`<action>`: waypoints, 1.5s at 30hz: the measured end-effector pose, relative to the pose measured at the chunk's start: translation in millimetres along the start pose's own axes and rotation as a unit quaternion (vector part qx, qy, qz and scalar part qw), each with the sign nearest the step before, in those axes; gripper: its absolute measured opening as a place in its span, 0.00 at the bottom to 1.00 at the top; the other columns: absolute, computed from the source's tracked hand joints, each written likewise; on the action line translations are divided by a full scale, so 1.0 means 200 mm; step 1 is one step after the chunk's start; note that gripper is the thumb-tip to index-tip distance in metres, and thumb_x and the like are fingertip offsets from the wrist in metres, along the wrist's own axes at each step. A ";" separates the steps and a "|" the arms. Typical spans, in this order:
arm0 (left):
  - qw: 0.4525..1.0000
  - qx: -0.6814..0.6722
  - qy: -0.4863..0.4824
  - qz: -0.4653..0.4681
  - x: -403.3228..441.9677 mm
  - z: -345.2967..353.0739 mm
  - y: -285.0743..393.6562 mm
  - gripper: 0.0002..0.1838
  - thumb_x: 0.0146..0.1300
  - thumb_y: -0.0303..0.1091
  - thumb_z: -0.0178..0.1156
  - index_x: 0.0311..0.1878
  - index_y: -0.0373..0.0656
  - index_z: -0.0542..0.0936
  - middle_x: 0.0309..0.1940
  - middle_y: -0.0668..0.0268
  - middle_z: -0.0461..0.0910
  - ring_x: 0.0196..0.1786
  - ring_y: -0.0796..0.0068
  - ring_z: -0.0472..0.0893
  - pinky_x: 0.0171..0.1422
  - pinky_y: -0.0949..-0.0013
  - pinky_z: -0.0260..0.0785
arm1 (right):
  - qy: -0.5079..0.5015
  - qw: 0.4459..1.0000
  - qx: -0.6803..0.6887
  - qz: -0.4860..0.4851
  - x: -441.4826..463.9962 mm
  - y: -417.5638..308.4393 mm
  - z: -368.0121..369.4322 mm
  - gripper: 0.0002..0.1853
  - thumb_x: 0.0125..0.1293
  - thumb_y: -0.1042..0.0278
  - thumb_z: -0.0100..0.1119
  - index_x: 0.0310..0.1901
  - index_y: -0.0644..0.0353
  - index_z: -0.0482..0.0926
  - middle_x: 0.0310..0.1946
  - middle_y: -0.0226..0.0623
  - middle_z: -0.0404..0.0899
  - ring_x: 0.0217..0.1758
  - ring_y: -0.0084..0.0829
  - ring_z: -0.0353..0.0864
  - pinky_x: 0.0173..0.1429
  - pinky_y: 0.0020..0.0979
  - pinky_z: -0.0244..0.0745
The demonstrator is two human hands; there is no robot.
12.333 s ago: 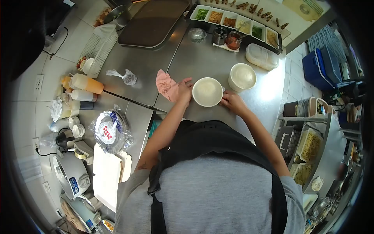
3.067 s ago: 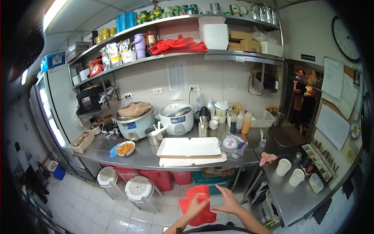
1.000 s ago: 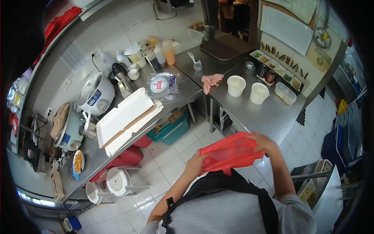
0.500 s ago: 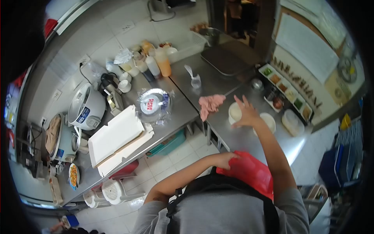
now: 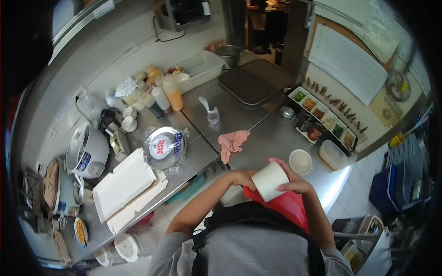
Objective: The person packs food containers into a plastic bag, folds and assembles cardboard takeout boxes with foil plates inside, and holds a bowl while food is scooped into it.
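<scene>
My right hand (image 5: pixel 296 181) is closed around a white round food tub (image 5: pixel 268 182), tilted on its side over the red plastic bag (image 5: pixel 283 207). Just left of the tub, my left hand (image 5: pixel 243 178) grips the bag near its mouth; its fingertips are partly hidden. The bag hangs open in front of my body at the counter's edge. A second white round tub (image 5: pixel 300 162) stands upright on the steel counter beyond my right hand. A crumpled pink cloth (image 5: pixel 233 143) lies on the counter, left of the tubs.
A black rack of garnish trays (image 5: pixel 324 115) and a clear container (image 5: pixel 333 154) line the right side. Squeeze bottles (image 5: pixel 172 93), wrapped paper plates (image 5: pixel 165 148), a flattened white box (image 5: pixel 124 186) and a rice cooker (image 5: pixel 87 152) occupy the left counter. A dark tray (image 5: pixel 254 82) lies at the back.
My right hand has picked up one white tub from the counter and brought it toward me, over the red bag. My left hand still holds the bag. The camera view has shifted.
</scene>
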State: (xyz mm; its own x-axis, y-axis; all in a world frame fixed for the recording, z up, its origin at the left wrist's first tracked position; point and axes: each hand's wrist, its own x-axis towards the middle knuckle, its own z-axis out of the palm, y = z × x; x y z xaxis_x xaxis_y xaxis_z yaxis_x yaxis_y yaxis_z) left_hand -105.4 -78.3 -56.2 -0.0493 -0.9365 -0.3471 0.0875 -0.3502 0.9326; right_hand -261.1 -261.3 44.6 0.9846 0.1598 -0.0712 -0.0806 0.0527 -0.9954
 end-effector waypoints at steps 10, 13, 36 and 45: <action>0.945 0.301 -0.042 0.123 0.01 -0.11 0.56 0.48 0.44 0.19 0.56 0.75 0.45 0.57 0.75 0.56 0.55 0.76 0.63 0.57 0.77 0.69 0.51 | 0.146 0.856 -0.490 0.073 -0.13 0.13 0.17 0.44 0.46 0.55 0.73 0.64 0.60 0.65 0.56 0.56 0.69 0.61 0.53 0.71 0.62 0.43 0.72; 0.935 0.296 -0.052 0.190 -0.15 -0.03 0.84 0.49 0.44 0.19 0.55 0.76 0.47 0.56 0.76 0.56 0.52 0.78 0.62 0.54 0.77 0.69 0.49 | 0.012 0.591 -0.805 0.054 -0.18 0.43 0.10 0.31 0.57 0.51 0.63 0.59 0.59 0.71 0.50 0.53 0.77 0.53 0.53 0.78 0.55 0.44 0.75; 0.878 0.267 0.309 0.249 -0.36 0.29 0.61 0.11 0.61 0.36 0.65 0.39 0.37 0.83 0.32 0.61 0.79 0.29 0.66 0.79 0.35 0.68 0.69 | 0.305 0.730 -0.604 0.096 -0.06 0.32 -0.45 0.42 0.47 0.53 0.74 0.65 0.53 0.66 0.56 0.51 0.71 0.60 0.50 0.71 0.60 0.48 0.70; 0.907 0.075 0.336 0.244 -0.28 0.34 0.48 0.16 0.70 0.40 0.58 0.46 0.34 0.82 0.30 0.61 0.84 0.33 0.83 0.79 0.40 0.74 0.71 | 0.375 0.874 -0.306 0.035 -0.19 0.07 -0.44 0.58 0.38 0.58 0.77 0.72 0.54 0.54 0.60 0.47 0.69 0.67 0.45 0.67 0.67 0.45 0.67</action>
State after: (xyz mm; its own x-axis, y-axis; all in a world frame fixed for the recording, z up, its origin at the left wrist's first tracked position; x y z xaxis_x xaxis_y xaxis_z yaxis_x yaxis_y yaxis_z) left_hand -161.1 -59.4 59.2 0.5806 -0.7952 0.1747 -0.2029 0.0665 0.9769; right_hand -285.6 -353.0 28.1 0.8237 -0.5623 0.0727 -0.2730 -0.5056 -0.8184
